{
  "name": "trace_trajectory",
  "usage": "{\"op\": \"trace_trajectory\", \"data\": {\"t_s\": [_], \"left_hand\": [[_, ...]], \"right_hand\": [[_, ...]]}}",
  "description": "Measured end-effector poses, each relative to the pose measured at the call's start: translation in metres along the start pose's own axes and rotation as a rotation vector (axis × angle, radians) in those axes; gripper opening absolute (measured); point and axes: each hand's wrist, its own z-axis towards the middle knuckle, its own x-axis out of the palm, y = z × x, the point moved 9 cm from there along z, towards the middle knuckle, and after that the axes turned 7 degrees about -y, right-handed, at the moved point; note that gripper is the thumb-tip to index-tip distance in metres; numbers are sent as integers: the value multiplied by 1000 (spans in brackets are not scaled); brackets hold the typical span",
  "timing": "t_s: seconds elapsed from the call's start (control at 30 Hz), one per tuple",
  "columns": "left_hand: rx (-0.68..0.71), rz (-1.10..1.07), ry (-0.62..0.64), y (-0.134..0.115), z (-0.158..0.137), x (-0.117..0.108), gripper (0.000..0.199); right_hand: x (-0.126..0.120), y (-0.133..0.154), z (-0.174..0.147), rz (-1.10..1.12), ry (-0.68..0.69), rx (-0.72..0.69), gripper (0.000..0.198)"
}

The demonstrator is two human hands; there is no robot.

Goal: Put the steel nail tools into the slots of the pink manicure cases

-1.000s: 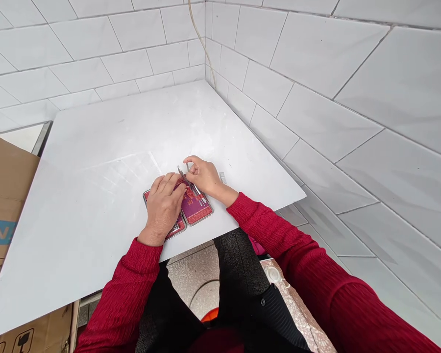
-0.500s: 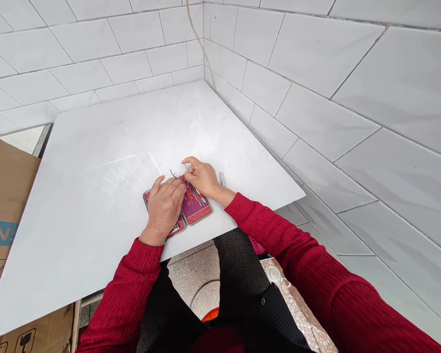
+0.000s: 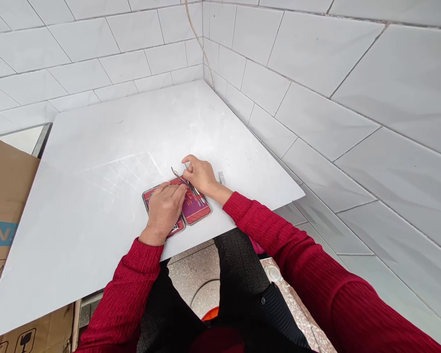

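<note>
An opened manicure case (image 3: 196, 211) with a red and purple lining lies near the front edge of the white table, slim metal tools along its right half. My left hand (image 3: 165, 206) rests over the left half, its fingers bent and close together, their tips at the middle of the case. What those fingertips grip is hidden. Above the right half, my right hand (image 3: 202, 177) pinches a slim metal tool (image 3: 186, 166) between thumb and finger. A curved metal tool (image 3: 175, 172) sticks out past the far edge of the case, between both hands.
A small metal piece (image 3: 221, 177) lies on the table (image 3: 95, 132) beyond my right wrist. Tiled walls (image 3: 294, 73) meet at the far corner, where a cable (image 3: 198, 41) hangs. Cardboard boxes (image 3: 7, 196) stand at the left.
My left hand's raised finger has come down towards the others. The curved tool between my hands shows more of its length. My right hand keeps almost the same place.
</note>
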Motion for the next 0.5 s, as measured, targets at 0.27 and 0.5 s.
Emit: {"op": "trace_trajectory", "data": {"t_s": [0.27, 0.5], "left_hand": [[-8, 74, -30, -1, -1, -3, 31], [17, 38, -48, -3, -3, -4, 29]], "right_hand": [[3, 4, -5, -119, 2, -31, 33], [2, 1, 5, -83, -43, -4, 33]]}}
